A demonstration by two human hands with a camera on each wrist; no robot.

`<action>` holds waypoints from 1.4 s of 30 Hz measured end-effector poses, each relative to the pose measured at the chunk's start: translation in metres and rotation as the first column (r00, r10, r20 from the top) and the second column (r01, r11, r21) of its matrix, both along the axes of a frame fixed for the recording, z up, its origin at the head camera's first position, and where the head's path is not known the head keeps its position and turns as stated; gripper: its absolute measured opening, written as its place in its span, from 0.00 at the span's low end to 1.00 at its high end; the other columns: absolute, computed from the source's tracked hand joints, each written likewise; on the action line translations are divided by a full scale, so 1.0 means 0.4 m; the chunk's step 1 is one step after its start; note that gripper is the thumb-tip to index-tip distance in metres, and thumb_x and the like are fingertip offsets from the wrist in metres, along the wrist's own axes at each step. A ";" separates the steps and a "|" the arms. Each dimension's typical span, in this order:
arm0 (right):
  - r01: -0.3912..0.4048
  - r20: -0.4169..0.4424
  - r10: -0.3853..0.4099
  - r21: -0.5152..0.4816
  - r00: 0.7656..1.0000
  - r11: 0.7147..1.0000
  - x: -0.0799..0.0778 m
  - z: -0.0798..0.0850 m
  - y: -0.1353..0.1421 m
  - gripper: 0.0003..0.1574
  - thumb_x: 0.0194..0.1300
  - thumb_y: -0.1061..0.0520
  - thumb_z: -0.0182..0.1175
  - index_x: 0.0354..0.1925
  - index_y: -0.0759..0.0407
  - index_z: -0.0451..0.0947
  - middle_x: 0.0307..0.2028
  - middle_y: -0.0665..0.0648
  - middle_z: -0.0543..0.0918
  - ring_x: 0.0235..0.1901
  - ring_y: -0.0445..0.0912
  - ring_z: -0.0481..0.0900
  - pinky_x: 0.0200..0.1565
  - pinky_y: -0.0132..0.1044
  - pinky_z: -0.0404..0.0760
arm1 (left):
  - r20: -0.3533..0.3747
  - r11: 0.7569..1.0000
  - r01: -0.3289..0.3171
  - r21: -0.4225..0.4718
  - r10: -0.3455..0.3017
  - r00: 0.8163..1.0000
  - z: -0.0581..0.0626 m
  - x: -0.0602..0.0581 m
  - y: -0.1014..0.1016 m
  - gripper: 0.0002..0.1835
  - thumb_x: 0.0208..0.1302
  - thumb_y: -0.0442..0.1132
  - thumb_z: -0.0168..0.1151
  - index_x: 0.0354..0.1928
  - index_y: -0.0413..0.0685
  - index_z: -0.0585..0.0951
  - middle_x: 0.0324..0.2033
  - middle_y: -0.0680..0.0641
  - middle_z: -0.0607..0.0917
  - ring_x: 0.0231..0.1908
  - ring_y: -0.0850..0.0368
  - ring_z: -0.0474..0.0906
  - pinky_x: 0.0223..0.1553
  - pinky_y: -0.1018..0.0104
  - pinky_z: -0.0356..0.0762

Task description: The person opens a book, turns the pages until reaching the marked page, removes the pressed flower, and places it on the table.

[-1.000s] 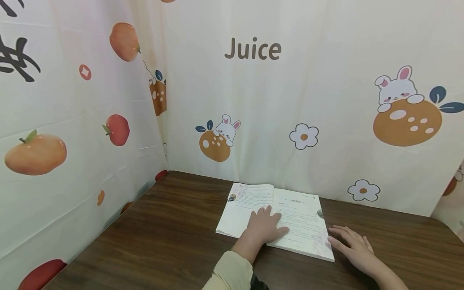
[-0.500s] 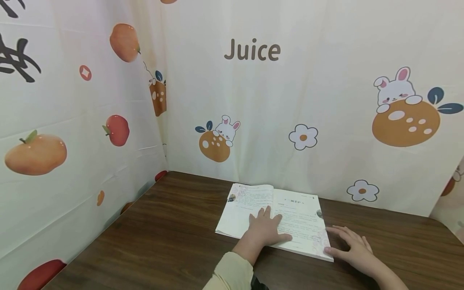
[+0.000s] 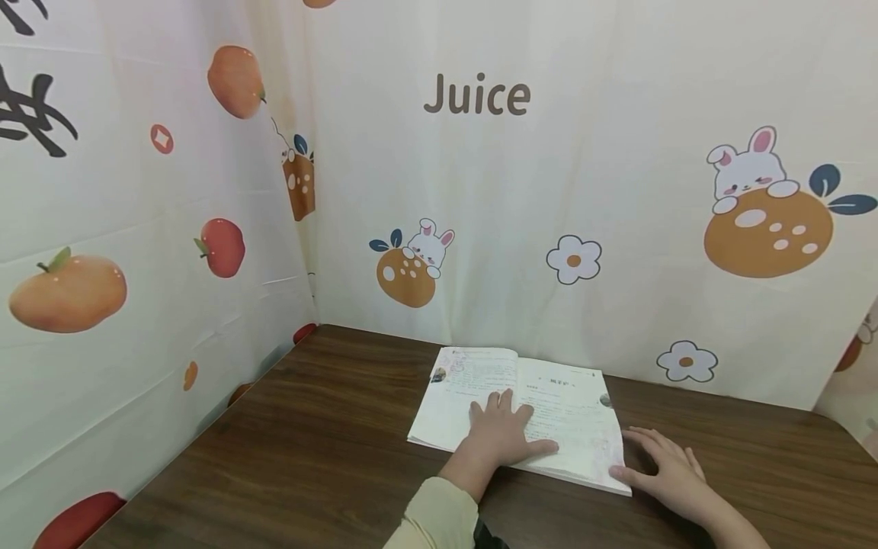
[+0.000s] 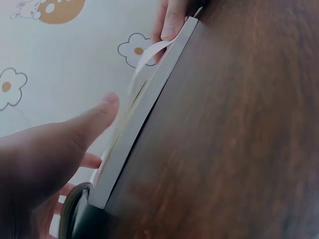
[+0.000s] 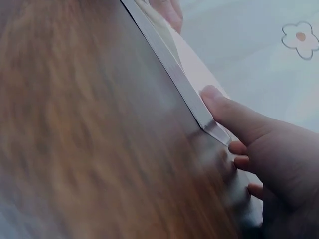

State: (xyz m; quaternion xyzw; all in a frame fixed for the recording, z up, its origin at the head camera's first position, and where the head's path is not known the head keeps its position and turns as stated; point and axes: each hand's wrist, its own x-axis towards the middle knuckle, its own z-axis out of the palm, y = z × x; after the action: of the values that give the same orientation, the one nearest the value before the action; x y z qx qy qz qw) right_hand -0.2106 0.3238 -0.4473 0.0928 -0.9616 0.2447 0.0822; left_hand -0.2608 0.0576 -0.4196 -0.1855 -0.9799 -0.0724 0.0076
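An open book point(image 3: 466, 381) with printed pages lies on the wooden table. My left hand point(image 3: 501, 435) rests across its middle with the fingers spread and the thumb pointing right over the right-hand page. At the lower right corner, my right hand point(image 3: 668, 473) has its thumb on a page and its fingers along the book's outer side. In the right wrist view the right thumb point(image 5: 212, 93) lies on the lifted page point(image 5: 192, 62) near the corner. That page point(image 4: 144, 57) bows up from the stack in the left wrist view, beside the right hand's fingers.
The dark wooden table point(image 3: 288, 442) extends around the book. A pale curtain point(image 3: 494, 175) with printed fruit, rabbits and flowers hangs behind the table and along its left side. A light sleeve point(image 3: 439, 511) covers the left forearm.
My right thumb has moved left onto the page corner, and the page's right edge now bows up. The left thumb has slid slightly right and down; the rest of that hand stays put.
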 end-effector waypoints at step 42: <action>0.045 0.097 -0.039 -0.062 0.995 0.997 -0.004 0.014 -0.009 0.35 0.70 0.39 0.41 0.60 0.65 0.67 0.62 0.72 0.61 0.61 0.72 0.48 0.50 0.74 0.35 | -0.563 0.930 0.271 -0.249 -0.366 0.741 0.012 -0.012 0.014 0.27 0.60 0.37 0.57 0.58 0.77 0.73 0.72 0.52 0.37 0.69 0.48 0.25 0.66 0.47 0.30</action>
State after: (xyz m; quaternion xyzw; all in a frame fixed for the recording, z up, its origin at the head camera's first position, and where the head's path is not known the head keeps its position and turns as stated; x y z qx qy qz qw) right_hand -0.2123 0.3202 -0.4418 0.0579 -0.9578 0.2781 0.0442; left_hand -0.2654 0.0633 -0.4150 -0.3639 -0.8826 0.0639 0.2908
